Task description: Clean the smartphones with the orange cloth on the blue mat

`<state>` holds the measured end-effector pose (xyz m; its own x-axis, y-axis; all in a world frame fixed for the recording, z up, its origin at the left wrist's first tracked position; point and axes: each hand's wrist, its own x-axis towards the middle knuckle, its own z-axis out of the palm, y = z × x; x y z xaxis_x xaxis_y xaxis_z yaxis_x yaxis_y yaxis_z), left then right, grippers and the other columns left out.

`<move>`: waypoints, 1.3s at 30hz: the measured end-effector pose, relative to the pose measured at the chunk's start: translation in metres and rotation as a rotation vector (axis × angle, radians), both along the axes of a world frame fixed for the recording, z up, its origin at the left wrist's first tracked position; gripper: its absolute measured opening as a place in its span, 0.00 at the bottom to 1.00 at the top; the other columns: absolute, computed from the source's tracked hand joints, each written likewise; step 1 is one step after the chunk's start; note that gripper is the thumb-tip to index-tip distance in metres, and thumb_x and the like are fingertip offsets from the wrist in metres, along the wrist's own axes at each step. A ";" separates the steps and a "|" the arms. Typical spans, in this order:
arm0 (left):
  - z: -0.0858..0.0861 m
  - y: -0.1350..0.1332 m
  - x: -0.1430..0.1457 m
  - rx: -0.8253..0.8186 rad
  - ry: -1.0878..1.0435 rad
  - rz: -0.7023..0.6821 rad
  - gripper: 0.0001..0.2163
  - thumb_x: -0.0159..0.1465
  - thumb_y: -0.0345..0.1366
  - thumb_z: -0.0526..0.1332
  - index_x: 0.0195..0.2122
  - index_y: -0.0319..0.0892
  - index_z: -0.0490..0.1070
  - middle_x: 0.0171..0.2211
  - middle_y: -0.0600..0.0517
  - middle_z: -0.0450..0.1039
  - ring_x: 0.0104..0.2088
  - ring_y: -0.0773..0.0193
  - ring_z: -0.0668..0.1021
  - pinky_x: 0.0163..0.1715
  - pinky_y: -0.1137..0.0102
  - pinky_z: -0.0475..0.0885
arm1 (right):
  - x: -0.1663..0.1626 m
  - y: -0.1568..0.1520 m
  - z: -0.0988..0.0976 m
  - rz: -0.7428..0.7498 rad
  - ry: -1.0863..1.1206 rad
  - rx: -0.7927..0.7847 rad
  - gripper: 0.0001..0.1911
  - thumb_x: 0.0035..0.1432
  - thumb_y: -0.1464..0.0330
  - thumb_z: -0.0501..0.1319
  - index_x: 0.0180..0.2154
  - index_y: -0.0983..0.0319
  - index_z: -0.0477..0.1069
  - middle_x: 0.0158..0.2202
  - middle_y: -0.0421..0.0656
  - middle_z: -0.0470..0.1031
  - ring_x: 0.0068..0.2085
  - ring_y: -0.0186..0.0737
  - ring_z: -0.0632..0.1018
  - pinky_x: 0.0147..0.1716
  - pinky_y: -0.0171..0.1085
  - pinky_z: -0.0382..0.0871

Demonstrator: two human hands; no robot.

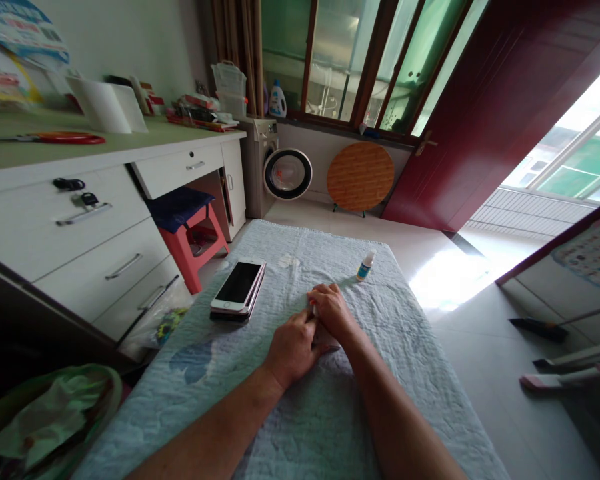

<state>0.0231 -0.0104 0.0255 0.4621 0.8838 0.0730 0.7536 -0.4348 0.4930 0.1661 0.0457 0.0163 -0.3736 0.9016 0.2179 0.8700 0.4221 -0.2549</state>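
Left hand [293, 345] and right hand [332, 311], fingers curled, exact grasp indiscernible, are sitting together near one small blue-and-white plastic bottle [365, 269].

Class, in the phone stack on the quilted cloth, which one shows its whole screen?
The top, white-framed phone: its dark screen faces up, uncovered, while the phones beneath show only edges.

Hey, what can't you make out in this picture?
All in the head view:
Item between left hand and right hand: mostly covered by them.
Bottle: label print too small to read.
Stack under the phone: covered by it, count unclear.
Scissors: tip cut off by the left edge.
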 end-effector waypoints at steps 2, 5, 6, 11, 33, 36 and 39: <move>0.000 0.000 0.000 -0.007 0.004 0.001 0.20 0.62 0.48 0.63 0.51 0.42 0.70 0.49 0.45 0.72 0.49 0.52 0.75 0.50 0.63 0.69 | 0.000 0.002 -0.002 -0.024 -0.004 -0.004 0.11 0.65 0.73 0.54 0.39 0.61 0.76 0.40 0.44 0.75 0.41 0.39 0.69 0.45 0.36 0.58; 0.000 -0.001 0.001 -0.013 0.004 0.005 0.19 0.63 0.49 0.61 0.51 0.43 0.70 0.48 0.46 0.72 0.49 0.52 0.74 0.50 0.63 0.69 | 0.001 0.004 -0.005 -0.063 -0.022 0.004 0.11 0.65 0.72 0.54 0.43 0.61 0.75 0.43 0.45 0.74 0.43 0.41 0.68 0.45 0.36 0.59; 0.000 -0.001 0.001 -0.012 0.003 0.006 0.20 0.63 0.49 0.62 0.51 0.43 0.70 0.48 0.46 0.72 0.49 0.52 0.74 0.50 0.63 0.69 | 0.002 0.004 -0.006 -0.077 -0.027 0.011 0.11 0.65 0.72 0.55 0.44 0.61 0.75 0.44 0.46 0.73 0.44 0.41 0.68 0.46 0.36 0.59; 0.000 0.000 0.000 0.008 -0.004 -0.001 0.19 0.62 0.50 0.62 0.49 0.43 0.71 0.46 0.46 0.72 0.48 0.53 0.75 0.49 0.64 0.69 | 0.004 0.006 -0.008 -0.140 -0.048 0.022 0.11 0.65 0.72 0.55 0.43 0.60 0.75 0.44 0.45 0.73 0.43 0.42 0.68 0.46 0.36 0.59; -0.001 0.001 0.000 0.050 0.013 -0.024 0.14 0.59 0.45 0.66 0.42 0.45 0.71 0.44 0.49 0.70 0.46 0.55 0.73 0.46 0.66 0.69 | 0.033 -0.003 -0.004 -0.350 0.006 -0.009 0.12 0.64 0.74 0.53 0.35 0.61 0.75 0.36 0.44 0.73 0.40 0.38 0.70 0.43 0.34 0.57; -0.002 0.001 0.000 0.057 0.009 -0.025 0.14 0.59 0.44 0.66 0.42 0.44 0.71 0.44 0.49 0.70 0.45 0.55 0.74 0.46 0.66 0.69 | 0.032 -0.003 -0.004 -0.384 0.012 -0.016 0.11 0.64 0.73 0.54 0.35 0.61 0.76 0.36 0.44 0.73 0.40 0.39 0.70 0.43 0.34 0.57; -0.002 0.001 -0.001 0.054 0.010 -0.026 0.14 0.59 0.44 0.66 0.43 0.45 0.71 0.44 0.49 0.70 0.46 0.56 0.73 0.47 0.66 0.69 | 0.031 -0.004 -0.003 -0.404 0.006 -0.015 0.12 0.64 0.73 0.53 0.35 0.62 0.75 0.35 0.45 0.73 0.39 0.39 0.70 0.42 0.34 0.57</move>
